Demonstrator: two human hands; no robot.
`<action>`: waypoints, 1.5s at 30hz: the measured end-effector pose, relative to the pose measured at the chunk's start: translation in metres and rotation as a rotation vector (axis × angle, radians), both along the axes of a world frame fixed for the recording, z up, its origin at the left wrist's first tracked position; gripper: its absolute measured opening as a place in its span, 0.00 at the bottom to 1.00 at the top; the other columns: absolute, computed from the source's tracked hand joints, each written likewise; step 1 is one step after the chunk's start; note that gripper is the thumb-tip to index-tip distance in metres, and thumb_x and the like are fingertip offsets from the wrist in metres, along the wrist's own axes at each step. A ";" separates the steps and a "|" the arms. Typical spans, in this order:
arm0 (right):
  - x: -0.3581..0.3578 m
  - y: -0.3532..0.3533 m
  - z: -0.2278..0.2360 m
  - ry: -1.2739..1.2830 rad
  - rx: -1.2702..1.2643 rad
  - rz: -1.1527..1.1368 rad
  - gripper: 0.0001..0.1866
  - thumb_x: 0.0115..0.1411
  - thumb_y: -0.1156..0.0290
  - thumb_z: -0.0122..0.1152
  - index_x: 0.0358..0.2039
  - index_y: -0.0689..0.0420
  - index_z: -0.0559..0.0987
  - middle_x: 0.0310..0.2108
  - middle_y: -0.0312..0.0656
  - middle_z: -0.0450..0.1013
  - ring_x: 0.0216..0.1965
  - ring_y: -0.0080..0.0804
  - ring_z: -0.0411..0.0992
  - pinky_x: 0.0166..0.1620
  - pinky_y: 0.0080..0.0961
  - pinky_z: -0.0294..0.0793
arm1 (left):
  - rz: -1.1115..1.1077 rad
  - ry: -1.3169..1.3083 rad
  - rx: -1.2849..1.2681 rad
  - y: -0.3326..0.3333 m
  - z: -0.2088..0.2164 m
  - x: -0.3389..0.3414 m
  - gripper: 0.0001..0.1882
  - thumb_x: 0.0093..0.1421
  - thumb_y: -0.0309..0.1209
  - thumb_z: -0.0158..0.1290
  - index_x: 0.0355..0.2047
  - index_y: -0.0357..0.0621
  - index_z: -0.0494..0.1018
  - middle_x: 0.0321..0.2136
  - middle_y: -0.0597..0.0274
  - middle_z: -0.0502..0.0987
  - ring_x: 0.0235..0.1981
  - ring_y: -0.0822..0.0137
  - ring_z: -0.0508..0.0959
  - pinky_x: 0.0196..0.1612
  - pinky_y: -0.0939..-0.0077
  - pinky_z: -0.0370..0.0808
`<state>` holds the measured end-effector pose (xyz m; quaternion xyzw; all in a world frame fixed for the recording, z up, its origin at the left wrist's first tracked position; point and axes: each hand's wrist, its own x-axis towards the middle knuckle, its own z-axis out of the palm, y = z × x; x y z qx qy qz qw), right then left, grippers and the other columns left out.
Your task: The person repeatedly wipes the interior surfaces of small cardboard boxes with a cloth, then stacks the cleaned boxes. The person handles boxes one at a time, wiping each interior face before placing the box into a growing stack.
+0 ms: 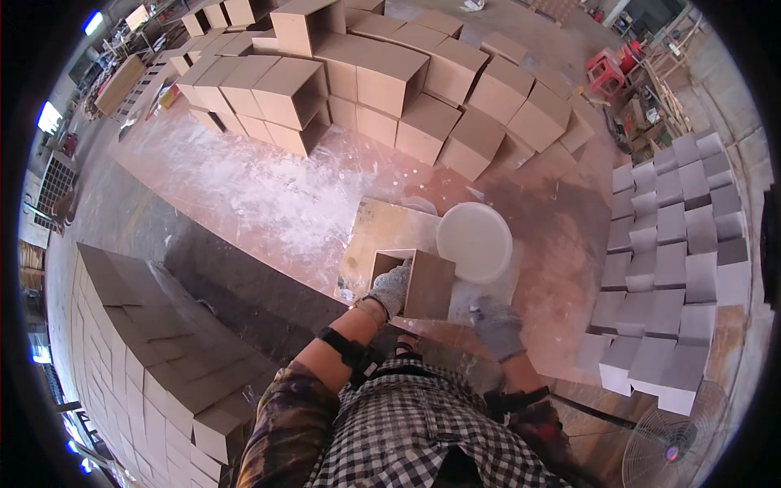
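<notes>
A small brown open-fronted box (433, 286) stands on a worn, stained board (376, 224) in front of me. My left hand (392, 288), in a grey knit glove, reaches into the box's opening. Its fingers are mostly hidden there, so their grip cannot be made out. Just right of the box, my right hand (496, 327), also gloved in grey, hovers apart from it. Motion blur smears its fingers, and nothing shows clearly in them. A round white tub (475, 242) sits beyond the right hand, beside the box.
Stacked brown boxes (382, 77) fill the far side of the reddish, white-smeared table (260, 183). Greyish box stacks rise at the left (154, 350) and right (671, 236). A wire fan (675, 439) stands at lower right, with red stools (604, 73) at far right.
</notes>
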<state>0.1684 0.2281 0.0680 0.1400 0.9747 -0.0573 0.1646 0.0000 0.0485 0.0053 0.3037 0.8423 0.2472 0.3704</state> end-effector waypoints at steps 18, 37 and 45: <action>-0.034 -0.075 0.061 0.706 -0.155 0.501 0.13 0.51 0.68 0.63 0.38 0.52 0.73 0.31 0.40 0.70 0.30 0.41 0.71 0.31 0.35 0.71 | -0.046 0.031 -0.008 -0.001 0.017 0.001 0.24 0.59 0.41 0.50 0.54 0.44 0.67 0.51 0.50 0.72 0.53 0.55 0.72 0.54 0.68 0.69; -0.065 -0.019 0.001 0.746 0.160 0.189 0.14 0.56 0.55 0.53 0.26 0.52 0.70 0.26 0.39 0.63 0.30 0.35 0.66 0.32 0.34 0.64 | -0.004 0.032 0.012 -0.003 0.024 -0.001 0.22 0.60 0.38 0.49 0.54 0.46 0.68 0.48 0.52 0.74 0.50 0.56 0.75 0.50 0.66 0.72; -0.043 -0.057 0.027 0.555 0.214 0.307 0.10 0.53 0.58 0.53 0.28 0.51 0.73 0.26 0.40 0.64 0.28 0.37 0.66 0.28 0.36 0.63 | -0.004 0.176 0.177 -0.015 -0.027 0.003 0.25 0.61 0.39 0.47 0.56 0.44 0.58 0.41 0.46 0.77 0.43 0.49 0.78 0.43 0.55 0.75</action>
